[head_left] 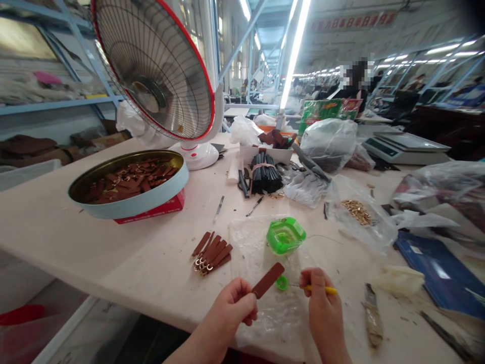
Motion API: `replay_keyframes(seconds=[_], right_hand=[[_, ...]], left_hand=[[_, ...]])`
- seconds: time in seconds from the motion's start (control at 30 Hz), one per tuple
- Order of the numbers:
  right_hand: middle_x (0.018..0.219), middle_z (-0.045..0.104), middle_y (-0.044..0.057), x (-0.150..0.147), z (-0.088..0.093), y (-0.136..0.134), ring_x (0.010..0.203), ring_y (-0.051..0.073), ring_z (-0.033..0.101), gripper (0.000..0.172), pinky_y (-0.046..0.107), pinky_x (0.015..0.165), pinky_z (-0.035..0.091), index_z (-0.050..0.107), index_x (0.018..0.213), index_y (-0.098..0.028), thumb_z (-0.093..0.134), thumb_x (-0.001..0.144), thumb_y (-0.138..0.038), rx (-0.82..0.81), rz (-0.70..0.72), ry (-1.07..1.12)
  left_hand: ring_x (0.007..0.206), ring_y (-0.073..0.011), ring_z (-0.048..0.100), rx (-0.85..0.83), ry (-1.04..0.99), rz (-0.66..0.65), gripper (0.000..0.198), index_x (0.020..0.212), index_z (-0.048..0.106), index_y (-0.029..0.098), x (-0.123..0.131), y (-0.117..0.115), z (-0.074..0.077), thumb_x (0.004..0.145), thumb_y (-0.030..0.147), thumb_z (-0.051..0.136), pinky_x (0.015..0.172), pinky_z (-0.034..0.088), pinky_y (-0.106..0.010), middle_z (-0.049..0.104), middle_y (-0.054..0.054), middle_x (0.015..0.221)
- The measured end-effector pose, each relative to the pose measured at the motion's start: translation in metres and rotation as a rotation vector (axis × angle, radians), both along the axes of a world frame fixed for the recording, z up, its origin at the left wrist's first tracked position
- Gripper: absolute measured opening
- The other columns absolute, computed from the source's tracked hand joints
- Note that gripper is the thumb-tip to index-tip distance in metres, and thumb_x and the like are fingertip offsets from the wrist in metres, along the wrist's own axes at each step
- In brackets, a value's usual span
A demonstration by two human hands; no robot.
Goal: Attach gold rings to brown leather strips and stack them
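Observation:
My left hand (233, 308) is closed, pinching one end of a brown leather strip (268, 279) that points up and to the right. My right hand (320, 298) is closed around a thin yellow-handled tool (326, 290) whose tip reaches toward a small green cap (282, 283). Both hands hover over a clear plastic sheet (261, 242) at the table's near edge. A green square dish (285, 235) sits just beyond the hands. A small pile of brown strips with metal rings (210, 253) lies to the left.
A round tin (131, 202) filled with brown strips rests on a red box beside a red-rimmed fan-shaped heater (155, 65). Black strips (265, 174), plastic bags, gold rings (356, 211), a scale (405, 146) and a blue folder (439, 275) crowd the right. People sit far behind.

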State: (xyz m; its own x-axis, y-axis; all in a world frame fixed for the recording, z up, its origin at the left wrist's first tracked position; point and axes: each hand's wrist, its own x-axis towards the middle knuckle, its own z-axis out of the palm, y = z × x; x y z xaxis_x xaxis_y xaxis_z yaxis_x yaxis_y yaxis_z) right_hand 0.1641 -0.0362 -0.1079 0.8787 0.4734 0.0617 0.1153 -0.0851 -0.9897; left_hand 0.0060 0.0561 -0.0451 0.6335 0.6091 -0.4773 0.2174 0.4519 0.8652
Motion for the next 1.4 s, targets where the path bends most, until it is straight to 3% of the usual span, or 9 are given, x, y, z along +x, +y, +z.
replay_keyframes(seconds=[0.2,0.33,0.5,0.8,0.97,1.07,1.2,1.3,1.4], right_hand=[[0.059,0.051,-0.003,0.003,-0.012,0.001,0.057,0.016,0.045,0.040,0.027,0.054,0.035,0.055,0.072,-0.020,0.042,0.085,-0.055,-0.024,-0.019,0.032],[0.060,0.050,-0.004,-0.006,0.016,-0.009,0.056,0.013,0.042,0.038,0.025,0.052,0.033,0.054,0.068,-0.021,0.040,0.089,-0.049,0.125,-0.034,0.122],[0.055,0.045,-0.004,-0.025,0.057,-0.015,0.051,0.012,0.037,0.042,0.024,0.047,0.031,0.053,0.058,-0.020,0.043,0.089,-0.048,0.442,0.113,0.322],[0.054,0.045,-0.004,-0.049,0.063,-0.011,0.051,0.012,0.036,0.044,0.024,0.048,0.030,0.052,0.058,-0.020,0.041,0.089,-0.049,0.439,0.190,0.355],[0.051,0.042,-0.004,-0.040,0.075,-0.027,0.052,0.014,0.038,0.043,0.026,0.050,0.033,0.052,0.056,-0.022,0.044,0.086,-0.052,0.505,0.087,0.274],[0.056,0.046,-0.002,-0.037,0.074,-0.040,0.057,0.016,0.042,0.039,0.027,0.056,0.036,0.054,0.060,-0.023,0.046,0.085,-0.051,0.335,0.040,0.105],[0.063,0.053,-0.001,-0.055,0.063,-0.036,0.060,0.017,0.047,0.036,0.027,0.055,0.038,0.058,0.084,-0.022,0.050,0.081,-0.057,0.031,0.247,0.077],[0.055,0.044,-0.004,-0.069,0.058,-0.022,0.050,0.013,0.040,0.037,0.025,0.046,0.031,0.057,0.069,-0.020,0.052,0.079,-0.055,0.025,0.447,0.167],[0.051,0.040,-0.006,-0.074,0.059,-0.012,0.045,0.011,0.034,0.037,0.023,0.043,0.026,0.056,0.063,-0.019,0.054,0.078,-0.053,0.057,0.523,0.244]], left_hand=[[0.051,-0.0078,0.039,0.051,0.025,0.024,0.007,0.062,0.042,0.018,0.003,0.000,-0.007,0.065,0.020,0.047,0.053,0.032,-0.021,0.046,0.006,0.049],[0.051,-0.0083,0.042,0.033,0.030,-0.010,0.009,0.064,0.044,0.017,0.003,-0.002,-0.007,0.066,0.023,0.051,0.053,0.032,-0.022,0.050,0.004,0.051],[0.056,-0.0092,0.046,-0.017,-0.062,-0.101,0.018,0.070,0.048,0.014,-0.001,-0.010,0.002,0.068,0.029,0.058,0.055,0.033,-0.022,0.056,0.001,0.058],[0.054,-0.0089,0.044,-0.012,-0.106,-0.077,0.017,0.068,0.047,0.015,-0.010,-0.022,0.016,0.065,0.029,0.057,0.055,0.033,-0.022,0.054,0.002,0.056],[0.052,-0.0087,0.040,0.049,-0.094,0.002,0.009,0.063,0.046,0.016,-0.013,-0.028,0.020,0.060,0.023,0.051,0.054,0.031,-0.022,0.049,0.004,0.051],[0.054,-0.0088,0.039,0.090,-0.105,0.036,0.005,0.061,0.046,0.016,-0.016,-0.028,0.023,0.060,0.021,0.048,0.055,0.031,-0.023,0.047,0.004,0.051],[0.055,-0.0094,0.040,0.129,-0.095,-0.005,0.006,0.063,0.047,0.017,-0.018,-0.027,0.026,0.062,0.022,0.050,0.055,0.031,-0.023,0.049,0.004,0.055],[0.057,-0.0096,0.040,0.179,-0.078,-0.043,0.010,0.065,0.049,0.016,-0.021,-0.025,0.028,0.065,0.025,0.053,0.055,0.030,-0.023,0.050,0.002,0.059],[0.057,-0.0092,0.039,0.197,-0.084,-0.081,0.016,0.067,0.051,0.014,-0.026,-0.023,0.027,0.068,0.030,0.056,0.054,0.029,-0.023,0.048,0.002,0.060]])
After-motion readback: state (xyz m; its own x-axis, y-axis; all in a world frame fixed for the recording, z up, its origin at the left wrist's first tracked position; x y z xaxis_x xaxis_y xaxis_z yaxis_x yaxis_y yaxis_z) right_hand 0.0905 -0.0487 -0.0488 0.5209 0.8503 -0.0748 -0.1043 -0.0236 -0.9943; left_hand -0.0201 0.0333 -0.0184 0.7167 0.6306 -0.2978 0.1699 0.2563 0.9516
